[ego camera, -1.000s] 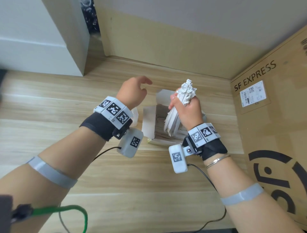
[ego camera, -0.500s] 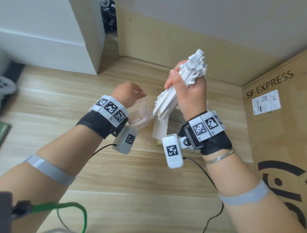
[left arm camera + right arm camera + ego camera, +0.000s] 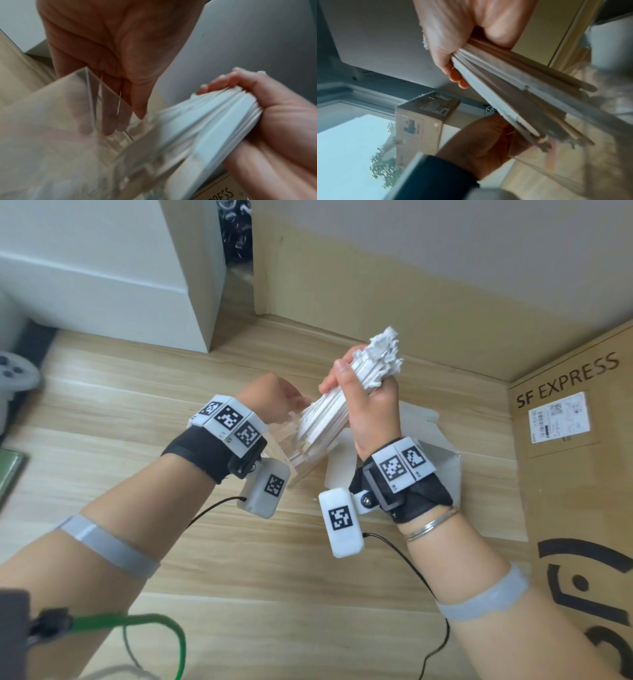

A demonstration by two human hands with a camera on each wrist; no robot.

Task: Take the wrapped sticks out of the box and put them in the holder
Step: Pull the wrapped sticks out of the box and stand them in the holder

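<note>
Over the wooden surface point(image 3: 239, 559), the bundle is going into the holder!

Right hand point(image 3: 371, 412) is wrapping its fingers point(image 3: 221, 79) tight round the wrapped sticks point(image 3: 329, 416), tilting their lower ends into the clear holder point(image 3: 291, 446). Left hand point(image 3: 274, 398) is pinching the holder's wall, thumb outside, fingers inside, holding it tipped. Behind sits the opened white box point(image 3: 442, 470). Light, slick paper sleeves, probably inclined to fan and slip, so gripping mid-bundle is looking wise.
</note>
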